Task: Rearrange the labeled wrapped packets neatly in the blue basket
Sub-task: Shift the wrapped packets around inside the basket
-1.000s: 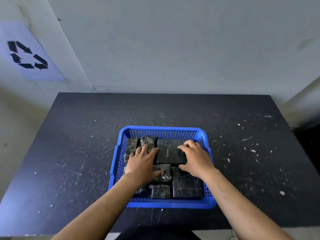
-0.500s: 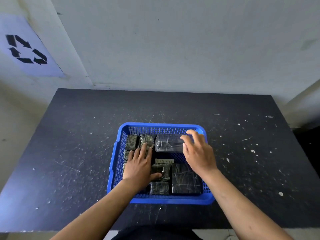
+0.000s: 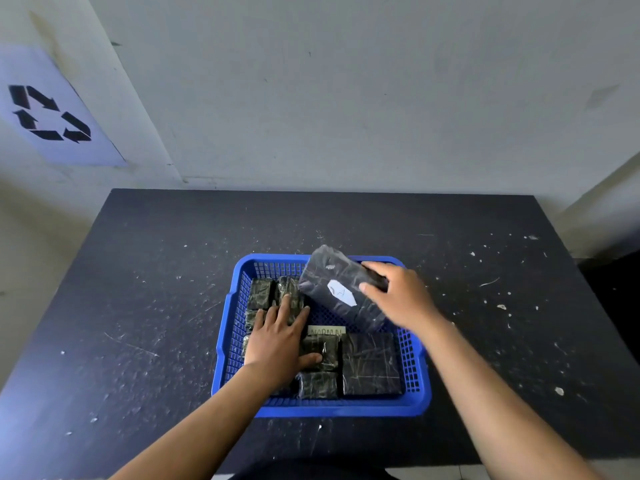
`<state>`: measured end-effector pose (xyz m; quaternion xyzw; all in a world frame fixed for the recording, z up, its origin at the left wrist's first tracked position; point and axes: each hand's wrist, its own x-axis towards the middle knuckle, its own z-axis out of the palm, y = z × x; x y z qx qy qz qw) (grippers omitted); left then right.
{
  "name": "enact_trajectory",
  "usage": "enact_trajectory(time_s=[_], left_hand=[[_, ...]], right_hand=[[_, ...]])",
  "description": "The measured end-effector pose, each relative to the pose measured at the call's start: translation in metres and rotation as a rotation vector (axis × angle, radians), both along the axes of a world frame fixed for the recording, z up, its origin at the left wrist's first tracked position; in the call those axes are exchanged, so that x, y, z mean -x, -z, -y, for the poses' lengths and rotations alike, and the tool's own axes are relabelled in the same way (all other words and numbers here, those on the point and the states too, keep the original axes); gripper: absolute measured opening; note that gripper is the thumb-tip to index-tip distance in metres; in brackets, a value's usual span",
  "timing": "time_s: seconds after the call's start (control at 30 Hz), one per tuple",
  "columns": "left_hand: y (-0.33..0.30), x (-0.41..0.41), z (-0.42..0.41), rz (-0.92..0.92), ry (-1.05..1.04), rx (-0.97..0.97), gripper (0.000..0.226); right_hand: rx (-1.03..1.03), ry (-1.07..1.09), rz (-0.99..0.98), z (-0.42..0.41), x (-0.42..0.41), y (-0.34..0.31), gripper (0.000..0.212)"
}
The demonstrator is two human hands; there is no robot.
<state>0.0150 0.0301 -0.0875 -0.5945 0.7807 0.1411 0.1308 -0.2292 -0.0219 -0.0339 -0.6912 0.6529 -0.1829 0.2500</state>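
A blue mesh basket [image 3: 417, 386] stands in the middle of the dark table. Several black wrapped packets lie flat inside it. My right hand [image 3: 401, 296] grips a large black packet [image 3: 337, 289] by its right edge, lifted and tilted above the basket's far right part, its white label facing up. My left hand [image 3: 280, 337] lies flat, fingers spread, on the small packets [image 3: 259, 292] in the left half. A large packet [image 3: 372, 363] rests flat at the near right. A tan label [image 3: 327, 330] with writing shows on the basket floor under the lifted packet.
The dark table [image 3: 138, 306] is speckled with white flecks all around the basket. A grey wall rises just behind the table's far edge. A paper sheet [image 3: 52, 112] with a recycling symbol hangs on the wall at the far left.
My right hand has lifted the large packet from the basket's far right and tilted it up, showing its white label and uncovering the tan label. My left hand stays on the small packets.
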Motion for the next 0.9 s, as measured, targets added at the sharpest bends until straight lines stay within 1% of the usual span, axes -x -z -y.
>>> enact_trajectory(time_s=[0.03,0.07,0.1,0.17,0.23,0.43,0.57,0.63,0.7,0.77,0.8,0.83,0.87,0.9], left_hand=[[0.000,0.000,0.000,0.001,0.001,-0.002,0.097],[0.000,0.001,0.001,0.004,0.004,-0.002,0.097],[0.000,0.001,0.001,0.007,0.007,0.000,0.097],[-0.001,0.001,0.001,0.015,0.007,0.002,0.097],[-0.001,0.001,0.001,0.019,0.009,-0.006,0.097],[-0.001,0.001,0.002,0.022,0.014,-0.014,0.098],[0.001,0.000,0.001,-0.006,0.002,-0.012,0.099],[0.002,0.000,0.000,-0.029,-0.009,0.004,0.100],[0.002,-0.001,-0.002,-0.043,-0.019,0.023,0.101],[0.002,-0.003,-0.003,-0.060,-0.032,0.037,0.104],[0.002,-0.003,-0.004,-0.071,-0.038,0.045,0.105],[0.002,-0.003,-0.005,-0.080,-0.037,0.056,0.106],[0.002,-0.003,-0.006,-0.079,-0.025,0.067,0.105],[0.003,-0.001,-0.007,-0.066,-0.002,0.076,0.102]], right_hand=[[-0.132,-0.006,0.128,0.011,0.008,-0.009,0.040],[-0.226,-0.028,0.195,0.020,0.015,-0.017,0.039],[-0.281,-0.046,0.199,0.027,0.022,-0.022,0.039],[-0.329,-0.057,0.123,0.037,0.029,-0.027,0.043],[-0.350,-0.063,0.086,0.043,0.030,-0.026,0.043],[-0.372,-0.060,0.133,0.046,0.028,-0.023,0.042],[-0.284,-0.071,0.127,0.044,0.022,-0.022,0.038],[-0.229,-0.107,0.049,0.039,0.013,-0.017,0.038],[-0.249,-0.163,-0.035,0.033,0.003,-0.007,0.038],[-0.248,-0.194,-0.211,0.028,-0.006,0.000,0.040],[-0.167,-0.196,-0.351,0.026,-0.009,0.002,0.039],[-0.044,-0.194,-0.483,0.024,-0.012,0.004,0.036],[0.062,-0.198,-0.578,0.019,-0.016,0.007,0.033],[0.115,-0.210,-0.624,0.011,-0.020,0.010,0.030]])
